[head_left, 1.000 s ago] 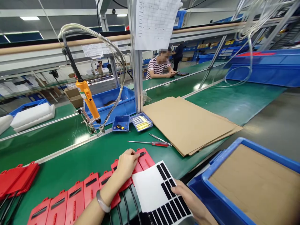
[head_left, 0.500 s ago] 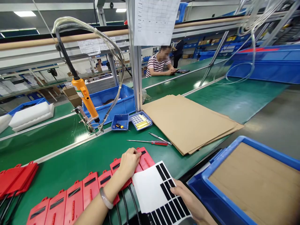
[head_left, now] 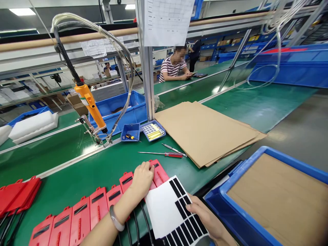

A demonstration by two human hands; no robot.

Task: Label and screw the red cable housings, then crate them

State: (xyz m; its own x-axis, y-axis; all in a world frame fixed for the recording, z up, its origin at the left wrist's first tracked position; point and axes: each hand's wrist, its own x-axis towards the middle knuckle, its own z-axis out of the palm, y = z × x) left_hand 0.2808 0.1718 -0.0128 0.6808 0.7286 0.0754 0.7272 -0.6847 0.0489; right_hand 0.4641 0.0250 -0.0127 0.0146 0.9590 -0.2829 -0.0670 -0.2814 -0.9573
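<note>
My left hand (head_left: pixel 143 176), fingers bent and held together, rests on red flat plastic cases (head_left: pixel 159 172) in the row; what is under its fingertips is hidden. Between the thumb and fingers of my right hand (head_left: pixel 205 213) is a white sheet of black rectangular stickers (head_left: pixel 164 205). Part of that sheet is bare white backing. Several more red cases (head_left: pixel 98 206) run down to the lower left, each with a black strip near its top. Black cables (head_left: pixel 137 225) come out below the cases.
Beyond the cases lie a red-handled screwdriver (head_left: pixel 174 155) and a pen (head_left: pixel 170 148). Cardboard sheets (head_left: pixel 205 131) are stacked behind. A blue crate (head_left: pixel 246 171) stands at right, more red cases (head_left: pixel 17 196) at left. An orange electric screwdriver (head_left: pixel 91 104) hangs over small blue trays (head_left: pixel 130 132).
My left hand has rolled slightly on the red case, its knuckles now covering more of the black strip. The sheet in my right hand has barely moved. The view has shifted a little.
</note>
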